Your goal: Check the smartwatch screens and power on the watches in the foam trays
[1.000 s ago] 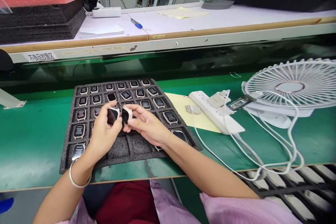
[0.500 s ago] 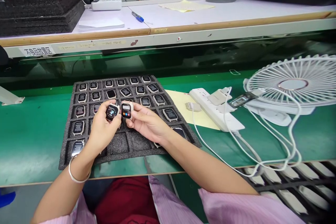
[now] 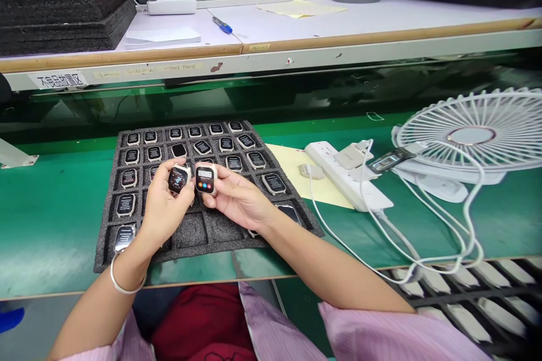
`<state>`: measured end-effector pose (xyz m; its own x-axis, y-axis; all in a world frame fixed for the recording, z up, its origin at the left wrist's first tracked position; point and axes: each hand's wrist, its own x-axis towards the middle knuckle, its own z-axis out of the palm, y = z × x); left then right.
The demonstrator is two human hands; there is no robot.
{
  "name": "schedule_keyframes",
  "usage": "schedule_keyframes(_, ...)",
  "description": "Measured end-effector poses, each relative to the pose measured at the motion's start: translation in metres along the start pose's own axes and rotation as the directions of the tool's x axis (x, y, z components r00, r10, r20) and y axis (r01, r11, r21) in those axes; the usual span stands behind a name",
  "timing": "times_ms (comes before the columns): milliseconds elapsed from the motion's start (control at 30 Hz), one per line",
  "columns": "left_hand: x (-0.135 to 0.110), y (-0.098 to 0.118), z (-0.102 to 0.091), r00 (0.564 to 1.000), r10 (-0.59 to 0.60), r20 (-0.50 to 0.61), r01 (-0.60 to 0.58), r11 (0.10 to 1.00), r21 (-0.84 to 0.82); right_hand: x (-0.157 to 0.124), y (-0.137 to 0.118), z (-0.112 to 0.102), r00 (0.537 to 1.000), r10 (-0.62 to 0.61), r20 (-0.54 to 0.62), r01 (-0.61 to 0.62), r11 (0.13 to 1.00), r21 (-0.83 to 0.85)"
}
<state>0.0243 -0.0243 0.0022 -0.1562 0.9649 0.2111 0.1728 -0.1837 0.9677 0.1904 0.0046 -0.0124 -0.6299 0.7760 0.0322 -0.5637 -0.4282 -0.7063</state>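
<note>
My left hand is closed around a smartwatch without a strap, its dark screen showing a dial. Close beside it, my right hand grips a second smartwatch, whose lit screen shows a pale box and coloured round icons. Both watches are held above a dark grey foam tray. In the tray's pockets lie several more watch bodies, such as one watch at the left with white text on its screen. My forearms and hands hide part of the tray's near rows.
Right of the tray, a white power strip with plugs and cables lies near a yellow sheet. A white fan stands farther right. Behind runs a shelf with a pen and foam stacks. More trays sit lower right.
The watch in my left hand has tilted slightly and moved a little left, and its dial looks dimmer. My right hand holds its watch almost unmoved.
</note>
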Motion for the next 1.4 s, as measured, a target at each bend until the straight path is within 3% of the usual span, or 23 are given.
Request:
schedule_keyframes(500,-0.0004,-0.0018,-0.0003,1.000,0.005,0.018,-0.006,0.998,0.066,-0.0005,0.0006,0.0012,1.000,-0.013,0.021,0.014,1.000,-0.026)
schedule_keyframes(1400,-0.0018,-0.0004,-0.0012,0.997,-0.009,0.075,0.008,1.000,0.003,-0.0013,-0.0011,0.0012,1.000,-0.023,0.017,0.024,0.998,-0.058)
